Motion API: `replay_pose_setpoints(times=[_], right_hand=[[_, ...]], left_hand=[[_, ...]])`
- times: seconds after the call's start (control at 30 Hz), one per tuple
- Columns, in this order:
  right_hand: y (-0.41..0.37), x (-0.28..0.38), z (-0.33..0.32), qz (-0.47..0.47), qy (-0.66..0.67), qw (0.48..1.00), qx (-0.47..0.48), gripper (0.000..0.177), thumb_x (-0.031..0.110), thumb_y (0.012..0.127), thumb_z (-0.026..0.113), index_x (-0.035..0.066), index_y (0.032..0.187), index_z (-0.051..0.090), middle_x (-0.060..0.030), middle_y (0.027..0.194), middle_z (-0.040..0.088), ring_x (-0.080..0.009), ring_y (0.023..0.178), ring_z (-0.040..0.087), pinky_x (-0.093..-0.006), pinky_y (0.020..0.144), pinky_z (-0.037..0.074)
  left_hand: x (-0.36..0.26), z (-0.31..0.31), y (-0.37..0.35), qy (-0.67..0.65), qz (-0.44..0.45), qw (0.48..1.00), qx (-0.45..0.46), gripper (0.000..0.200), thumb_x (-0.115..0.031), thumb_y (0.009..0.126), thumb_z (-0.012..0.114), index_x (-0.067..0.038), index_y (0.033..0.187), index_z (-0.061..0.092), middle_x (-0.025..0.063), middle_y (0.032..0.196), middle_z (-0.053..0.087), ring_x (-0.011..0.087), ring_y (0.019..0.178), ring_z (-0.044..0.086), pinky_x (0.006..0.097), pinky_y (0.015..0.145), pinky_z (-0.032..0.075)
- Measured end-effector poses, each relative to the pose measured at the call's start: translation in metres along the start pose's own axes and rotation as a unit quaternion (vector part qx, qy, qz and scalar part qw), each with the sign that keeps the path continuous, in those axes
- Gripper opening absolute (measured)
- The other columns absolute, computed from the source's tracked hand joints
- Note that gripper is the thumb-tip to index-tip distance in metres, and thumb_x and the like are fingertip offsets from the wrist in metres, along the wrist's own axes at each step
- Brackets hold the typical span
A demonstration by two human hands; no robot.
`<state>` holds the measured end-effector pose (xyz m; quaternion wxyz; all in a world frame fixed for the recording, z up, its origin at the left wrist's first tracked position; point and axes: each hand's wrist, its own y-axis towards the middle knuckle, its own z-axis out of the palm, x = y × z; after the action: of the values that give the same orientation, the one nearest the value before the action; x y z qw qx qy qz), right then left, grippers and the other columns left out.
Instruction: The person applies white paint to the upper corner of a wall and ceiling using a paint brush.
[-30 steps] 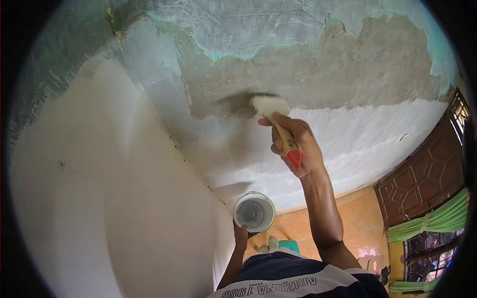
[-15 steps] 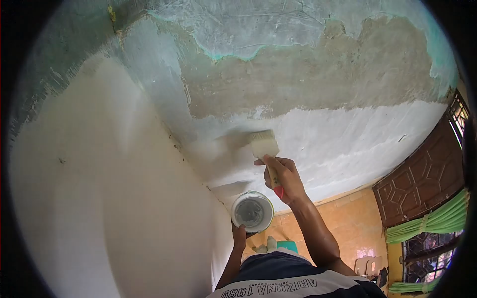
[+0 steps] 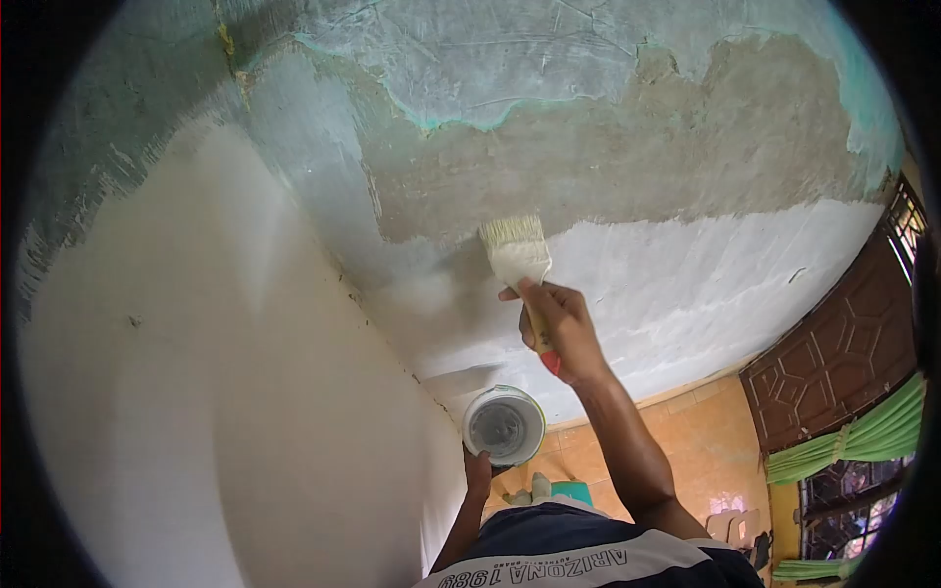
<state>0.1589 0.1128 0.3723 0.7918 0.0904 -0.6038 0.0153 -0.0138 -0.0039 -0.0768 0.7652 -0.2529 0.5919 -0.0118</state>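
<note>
My right hand [image 3: 559,328] grips a wide paintbrush [image 3: 518,257] by its wooden handle, which ends in a red tip. The pale bristles point up the wall [image 3: 627,162], right at the line where white paint meets bare grey plaster. Lower down, my left hand [image 3: 477,472] holds a white paint bucket [image 3: 503,426] by its side, thumb at the rim and the other fingers hidden beneath. Greyish-white paint shows inside the bucket. Green-tinged old paint edges the bare patch above.
On the left a side wall [image 3: 137,412] painted white meets this wall at a corner. Orange floor tiles [image 3: 701,431] lie below, with a teal object [image 3: 571,493] by my feet. To the right are a brown panelled door [image 3: 833,343] and green curtains [image 3: 853,431].
My right hand has moved the paintbrush up the wall, from the white area to the edge of the bare plaster. The bucket has shifted slightly in view.
</note>
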Motion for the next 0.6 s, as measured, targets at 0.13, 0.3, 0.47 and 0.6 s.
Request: replay_pose_setpoints(times=[0.13, 0.3, 0.47, 0.6], right_hand=[[-0.01, -0.035, -0.006, 0.021, -0.027, 0.999, -0.015, 0.046, 0.039, 0.111, 0.058, -0.004, 0.109, 0.075, -0.0017, 0.06, 0.056, -0.0071, 0.052, 0.046, -0.0276, 0.052, 0.036], [-0.017, -0.015, -0.009, 0.064, 0.049, 0.996, -0.023, 0.044, 0.033, 0.109, 0.06, -0.009, 0.11, 0.074, -0.0022, 0.06, 0.055, -0.0084, 0.052, 0.048, -0.0278, 0.051, 0.035], [0.002, 0.051, 0.0, 0.011, 0.044, 0.999, 0.0, 0.045, 0.035, 0.109, 0.061, -0.009, 0.11, 0.073, -0.0035, 0.061, 0.057, -0.0098, 0.051, 0.051, -0.0287, 0.051, 0.039], [0.0, 0.051, 0.008, -0.07, -0.078, 0.994, -0.019, 0.047, 0.039, 0.111, 0.058, -0.005, 0.11, 0.074, -0.0036, 0.06, 0.059, -0.0088, 0.051, 0.053, -0.0286, 0.052, 0.041]], left_hand=[[-0.003, -0.001, 0.0, -0.013, 0.023, 0.999, 0.02, 0.067, 0.003, 0.085, 0.063, 0.003, 0.15, 0.049, 0.0216, 0.148, 0.059, 0.0351, 0.137, 0.058, 0.0421, 0.119, 0.04], [-0.005, 0.003, 0.001, -0.026, 0.015, 0.999, 0.017, 0.071, 0.005, 0.085, 0.06, 0.002, 0.154, 0.045, 0.0202, 0.15, 0.057, 0.0348, 0.139, 0.056, 0.0408, 0.121, 0.038], [-0.01, 0.006, -0.002, -0.032, -0.002, 0.999, 0.025, 0.076, 0.006, 0.083, 0.059, 0.001, 0.157, 0.042, 0.0196, 0.153, 0.054, 0.0344, 0.143, 0.052, 0.041, 0.122, 0.037], [-0.021, 0.01, -0.01, -0.043, 0.009, 0.999, 0.018, 0.078, 0.008, 0.083, 0.059, 0.0, 0.158, 0.04, 0.0203, 0.154, 0.053, 0.035, 0.143, 0.052, 0.0422, 0.122, 0.038]])
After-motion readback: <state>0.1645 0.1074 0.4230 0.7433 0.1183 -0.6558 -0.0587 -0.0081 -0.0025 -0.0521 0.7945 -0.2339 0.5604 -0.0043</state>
